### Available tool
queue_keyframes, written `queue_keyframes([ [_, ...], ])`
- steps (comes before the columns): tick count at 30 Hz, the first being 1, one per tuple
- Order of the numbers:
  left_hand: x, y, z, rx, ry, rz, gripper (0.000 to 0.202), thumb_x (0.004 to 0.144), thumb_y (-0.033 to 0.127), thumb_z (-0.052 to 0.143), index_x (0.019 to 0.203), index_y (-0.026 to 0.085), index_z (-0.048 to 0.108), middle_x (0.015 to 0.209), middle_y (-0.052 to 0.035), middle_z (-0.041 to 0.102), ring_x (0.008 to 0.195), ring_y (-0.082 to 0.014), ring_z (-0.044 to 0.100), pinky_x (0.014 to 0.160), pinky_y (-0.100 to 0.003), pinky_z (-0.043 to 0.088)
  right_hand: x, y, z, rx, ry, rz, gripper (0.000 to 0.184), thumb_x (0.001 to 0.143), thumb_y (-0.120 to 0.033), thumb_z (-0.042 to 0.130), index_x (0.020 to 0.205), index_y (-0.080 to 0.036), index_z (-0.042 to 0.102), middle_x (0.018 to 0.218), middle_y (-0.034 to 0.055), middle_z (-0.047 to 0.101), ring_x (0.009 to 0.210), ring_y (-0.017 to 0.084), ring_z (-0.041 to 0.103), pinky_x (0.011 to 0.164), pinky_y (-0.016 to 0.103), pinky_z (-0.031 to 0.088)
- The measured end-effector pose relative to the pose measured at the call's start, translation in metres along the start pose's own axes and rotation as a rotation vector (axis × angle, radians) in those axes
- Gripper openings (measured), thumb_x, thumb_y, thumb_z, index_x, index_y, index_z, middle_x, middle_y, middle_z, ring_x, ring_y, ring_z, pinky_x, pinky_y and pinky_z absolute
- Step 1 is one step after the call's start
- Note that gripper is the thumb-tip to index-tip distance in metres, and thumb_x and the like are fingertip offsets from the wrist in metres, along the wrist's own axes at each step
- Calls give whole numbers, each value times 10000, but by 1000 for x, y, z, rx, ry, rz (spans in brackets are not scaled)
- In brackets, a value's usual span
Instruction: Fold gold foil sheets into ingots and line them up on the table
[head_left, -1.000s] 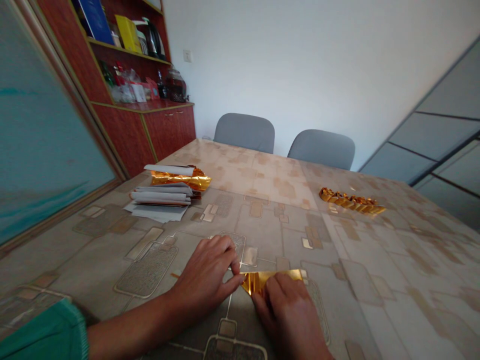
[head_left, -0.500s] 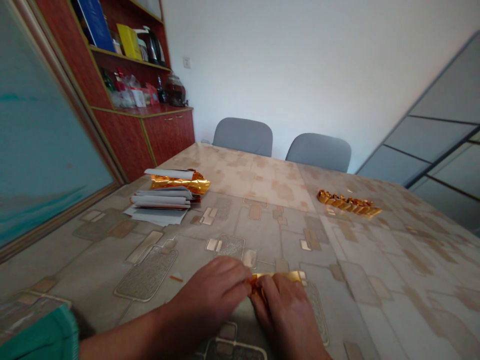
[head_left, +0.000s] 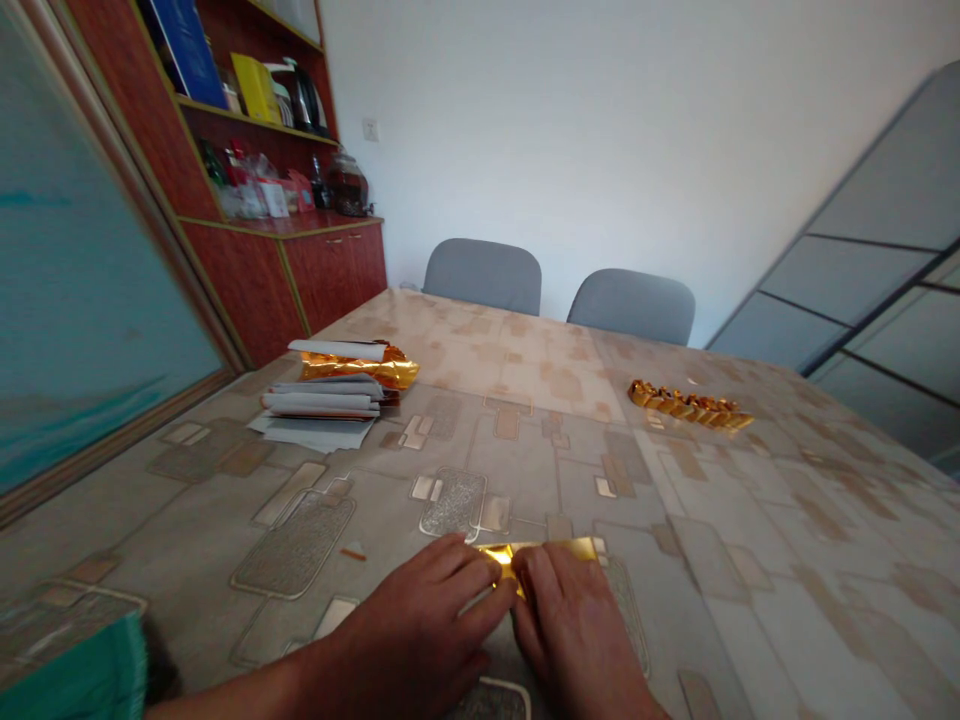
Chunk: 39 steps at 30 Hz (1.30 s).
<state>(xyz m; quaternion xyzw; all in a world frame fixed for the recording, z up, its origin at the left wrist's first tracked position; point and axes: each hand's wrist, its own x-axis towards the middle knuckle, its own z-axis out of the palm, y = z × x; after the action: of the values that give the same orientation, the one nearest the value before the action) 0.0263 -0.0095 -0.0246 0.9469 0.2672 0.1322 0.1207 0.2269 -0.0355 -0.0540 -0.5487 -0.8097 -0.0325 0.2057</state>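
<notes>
Quiet room, patterned worktop (head_left: 570, 480), gold foil strip (head_left: 540, 552) under both hands

White wall at the back, a grey chair (head_left: 481, 275) and a second grey chair (head_left: 630, 305) pulled up at the far edge, and a reddish wood cabinet (head_left: 330, 270) off to the left with a kettle (head_left: 304, 100) and a dark glass jar (head_left: 349, 185) on its shelves. None of that is where the action is, though.

All the action is at the near edge of the worktop, right in front of the person. The gold foil strip lies flat there, shiny side up, with a small corner poking down between the hands. The left hand (head_left: 420, 620), with a green sleeve (head_left: 75, 660) at the bottom corner of the view, comes in from the side, and its fingers (head_left: 480, 590) sit together against the strip's lower edge. The right hand (head_left: 574, 630) lies over the strip, fingers (head_left: 544, 590) close together and pressing down. The two hands are almost touching. Honestly I can't tell if that's a real pinch or just flat pressure.

Further up, a stack of folded white paper (head_left: 319, 400) sits on the left with a crumpled gold foil sheet (head_left: 360, 367) at its back edge. Over on the right is a neat row of folded gold pieces (head_left: 690, 405).
</notes>
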Motion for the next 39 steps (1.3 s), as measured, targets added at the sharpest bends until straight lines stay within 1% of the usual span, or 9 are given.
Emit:
queue_keyframes([
  [3,-4,-4,-8,-37,-76,15,573,901,334,690,1427,260,476,1352,-79,627,1231,-300,584,1180,-582,299,-2,2,-3,47,-27,-37,190,818,-56,574,866,-239,583,807,28,684,701,229,655,642,332,487],
  [7,-7,-9,-17,-73,-84,36,723,869,390,738,1498,319,390,1460,-63,568,1306,-301,545,1215,-610,193,-2,3,-5,-1,-33,-85,188,810,-64,632,888,-234,610,795,28,685,684,241,661,617,340,501],
  [14,-18,-23,-16,23,-47,48,747,859,271,720,1522,289,377,1445,-42,601,1337,-299,531,1240,-580,123,-1,3,-2,12,-34,-74,274,805,-78,700,1037,-211,644,887,41,723,761,256,696,675,374,549],
  [18,-28,-36,-13,79,-32,16,707,925,380,667,1545,347,329,1485,-12,563,1398,-292,473,1241,-585,98,-3,5,1,-33,-35,-92,441,790,-89,748,1206,-182,633,932,66,731,805,274,706,713,406,574],
  [22,-34,-40,-9,125,-8,-41,686,941,473,627,1546,359,325,1515,-12,527,1451,-298,396,1236,-597,105,-2,5,-2,-47,-64,-109,443,811,-115,751,1238,-147,637,928,79,729,820,277,710,715,409,589],
  [29,-38,-29,-2,192,131,-39,663,940,134,547,1549,263,319,1550,-42,480,1437,-236,427,1264,-490,146,-1,5,-4,-18,-119,-102,418,857,-109,701,1268,-128,634,957,109,738,843,282,713,739,427,603],
  [32,-29,-16,-2,84,18,88,673,875,43,525,1501,248,389,1499,-32,546,1386,-205,499,1249,-454,241,-3,7,0,0,-131,-105,424,864,-90,678,1282,-129,625,1009,122,742,889,288,711,794,445,602],
  [34,-20,-8,-4,37,-61,89,693,841,94,591,1497,200,394,1540,-78,488,1411,-254,467,1215,-481,317,-4,8,1,12,-131,-101,434,856,-81,676,1283,-136,623,1014,120,743,889,286,710,801,447,602],
  [39,-14,-9,-8,-24,-181,38,828,825,140,658,1560,229,288,1607,-85,359,1462,-299,378,1221,-565,261,-4,7,1,15,-110,-93,380,851,-82,672,1223,-156,641,964,98,744,836,273,707,766,437,603],
])
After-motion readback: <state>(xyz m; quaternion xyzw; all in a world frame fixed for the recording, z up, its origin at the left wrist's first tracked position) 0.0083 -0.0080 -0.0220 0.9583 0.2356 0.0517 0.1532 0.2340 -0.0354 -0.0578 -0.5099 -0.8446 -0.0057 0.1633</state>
